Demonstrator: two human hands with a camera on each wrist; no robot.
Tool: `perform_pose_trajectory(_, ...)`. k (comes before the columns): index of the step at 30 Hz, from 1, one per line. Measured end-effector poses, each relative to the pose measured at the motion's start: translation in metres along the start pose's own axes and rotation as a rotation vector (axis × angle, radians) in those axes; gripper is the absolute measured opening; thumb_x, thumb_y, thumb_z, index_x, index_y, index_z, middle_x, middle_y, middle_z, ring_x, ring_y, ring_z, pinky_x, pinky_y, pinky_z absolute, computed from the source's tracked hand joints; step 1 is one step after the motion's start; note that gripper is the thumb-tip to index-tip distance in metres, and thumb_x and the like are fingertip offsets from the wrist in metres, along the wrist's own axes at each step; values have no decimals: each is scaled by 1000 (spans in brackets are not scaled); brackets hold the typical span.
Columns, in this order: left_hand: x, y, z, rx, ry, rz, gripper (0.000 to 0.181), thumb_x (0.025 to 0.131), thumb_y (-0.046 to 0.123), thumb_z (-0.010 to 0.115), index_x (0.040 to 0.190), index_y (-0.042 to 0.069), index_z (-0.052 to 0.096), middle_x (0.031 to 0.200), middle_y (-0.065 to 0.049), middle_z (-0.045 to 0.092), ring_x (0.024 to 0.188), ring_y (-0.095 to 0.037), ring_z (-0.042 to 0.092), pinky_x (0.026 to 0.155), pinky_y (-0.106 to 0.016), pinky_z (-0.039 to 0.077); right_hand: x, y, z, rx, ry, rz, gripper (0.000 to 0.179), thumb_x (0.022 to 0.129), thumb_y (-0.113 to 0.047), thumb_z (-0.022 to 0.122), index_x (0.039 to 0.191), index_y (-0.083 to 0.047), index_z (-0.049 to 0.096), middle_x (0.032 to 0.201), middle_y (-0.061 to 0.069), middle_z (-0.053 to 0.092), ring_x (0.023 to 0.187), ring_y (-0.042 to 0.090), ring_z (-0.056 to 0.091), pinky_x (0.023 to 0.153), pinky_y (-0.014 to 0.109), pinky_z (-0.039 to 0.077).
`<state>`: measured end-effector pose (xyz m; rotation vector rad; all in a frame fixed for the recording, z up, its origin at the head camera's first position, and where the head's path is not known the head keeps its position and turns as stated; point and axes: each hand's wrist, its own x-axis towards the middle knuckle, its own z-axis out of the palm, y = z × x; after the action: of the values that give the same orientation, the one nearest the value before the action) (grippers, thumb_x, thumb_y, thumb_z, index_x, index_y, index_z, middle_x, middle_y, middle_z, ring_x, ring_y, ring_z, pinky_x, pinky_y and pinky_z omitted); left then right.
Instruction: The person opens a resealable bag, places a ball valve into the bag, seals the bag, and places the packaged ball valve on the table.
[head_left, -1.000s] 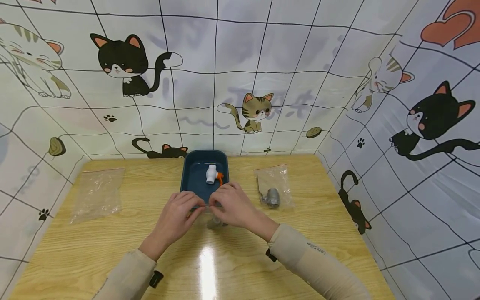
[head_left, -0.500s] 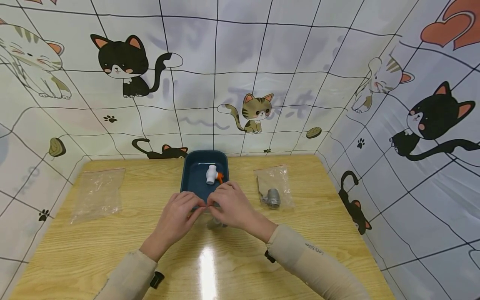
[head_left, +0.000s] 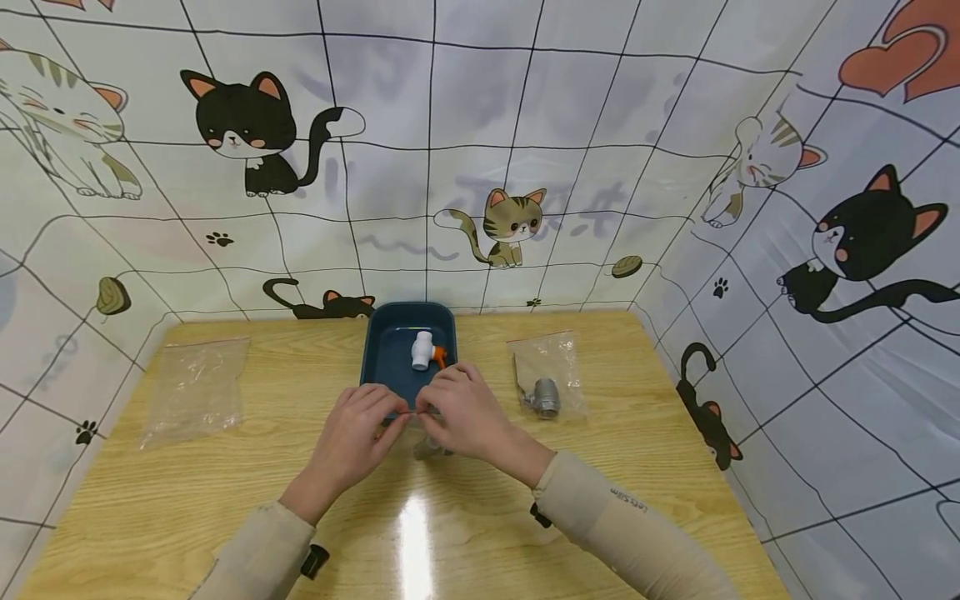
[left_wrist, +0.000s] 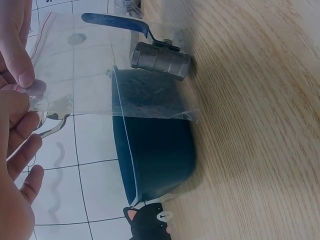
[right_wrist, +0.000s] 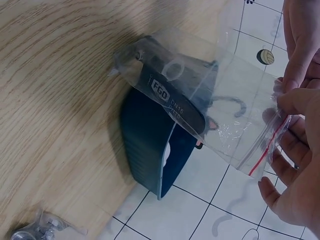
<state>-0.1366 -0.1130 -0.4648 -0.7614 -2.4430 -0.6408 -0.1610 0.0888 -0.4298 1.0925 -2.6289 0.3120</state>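
A clear zip bag (left_wrist: 90, 75) hangs from both hands above the table, with a red line along its top edge. Inside it, at the bottom, is a metal ball valve (left_wrist: 161, 60) with a dark lever handle (right_wrist: 175, 95) marked "FGO DN15". My left hand (head_left: 360, 419) pinches the bag's top edge between thumb and index finger. Close beside it, my right hand (head_left: 467, 408) pinches the same edge, the fingertips of both nearly meeting. In the head view the hands mostly cover the bag, and only a blurred bit of the valve shows below them.
Just beyond the hands stands a dark blue tray (head_left: 392, 350) holding a white valve (head_left: 422, 350) with an orange handle. To the right lies another clear bag (head_left: 558, 354) with a grey valve (head_left: 546, 397). A flat clear bag (head_left: 197, 392) lies at left. Patterned curtains (head_left: 390, 183) border the table.
The right hand has shifted very slightly left, bringing its fingertips nearer the left hand's. Both hands keep their pinch on the bag, and the other objects stay where they were.
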Motion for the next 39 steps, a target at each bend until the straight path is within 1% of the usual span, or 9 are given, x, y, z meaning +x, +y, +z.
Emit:
perform_pose_trajectory(6, 0, -2, 1, 7, 53, 38, 7, 85, 21, 76, 86, 18, 69, 83, 5, 67, 92, -18, 61, 84, -40, 46, -1, 0, 2, -36, 53, -28, 8, 93, -30, 65, 86, -29, 69, 87, -14, 70, 98, 10, 62, 100, 36, 40)
perform_pose_trajectory(13, -1, -2, -2, 19, 30, 16, 6, 85, 22, 74, 87, 18, 70, 87, 5, 68, 95, -18, 61, 89, -40, 45, -3, 2, 7, -108, 107, -87, 13, 97, -28, 60, 90, -25, 70, 91, -10, 71, 99, 12, 62, 103, 36, 40)
perform_pose_trajectory(19, -2, -4, -2, 47, 22, 23, 8, 90, 26, 70, 89, 18, 71, 91, 5, 69, 97, -18, 61, 91, -41, 45, -6, 6, 13, -140, 173, -111, 12, 95, -26, 62, 87, -24, 70, 90, -9, 72, 98, 14, 63, 104, 38, 41)
perform_pose_trajectory(25, -3, -5, 0, 84, 28, 31, 10, 83, 20, 76, 91, 17, 71, 94, 3, 71, 100, -20, 62, 92, -42, 46, -7, 5, 17, -196, 176, -118, 13, 96, -28, 61, 87, -26, 70, 89, -10, 71, 98, 12, 62, 104, 37, 40)
perform_pose_trajectory(27, -3, -5, 0, 90, 26, 40, 10, 83, 21, 76, 92, 17, 72, 96, 2, 71, 102, -21, 62, 93, -42, 46, -7, 5, 18, -203, 172, -111, 13, 96, -28, 60, 89, -25, 70, 90, -10, 71, 98, 12, 62, 105, 37, 40)
perform_pose_trajectory(30, -3, -6, 1, 85, 20, 45, 8, 88, 25, 72, 92, 18, 73, 96, 2, 71, 103, -21, 62, 94, -42, 45, -7, 6, 18, -196, 170, -104, 14, 97, -29, 59, 90, -24, 70, 93, -9, 72, 99, 13, 63, 105, 37, 40)
perform_pose_trajectory(34, -2, -6, 1, 56, 30, 41, 17, 95, 31, 64, 90, 18, 73, 97, 2, 71, 104, -21, 62, 96, -41, 44, -7, 9, 17, -180, 179, -98, 10, 95, -26, 61, 90, -23, 69, 92, -8, 72, 98, 14, 63, 103, 37, 41)
perform_pose_trajectory(36, -2, -6, 0, 43, 41, 42, 20, 96, 32, 62, 89, 17, 73, 96, 2, 71, 104, -21, 62, 96, -42, 44, -8, 11, 16, -174, 181, -98, 7, 94, -24, 63, 90, -22, 69, 91, -8, 72, 97, 14, 63, 103, 37, 42)
perform_pose_trajectory(39, -2, -5, 0, 33, 46, 45, 15, 93, 30, 66, 87, 17, 72, 95, 3, 70, 102, -20, 62, 95, -42, 45, -9, 13, 16, -175, 173, -103, 7, 94, -24, 63, 91, -22, 69, 91, -8, 72, 95, 14, 63, 102, 38, 42)
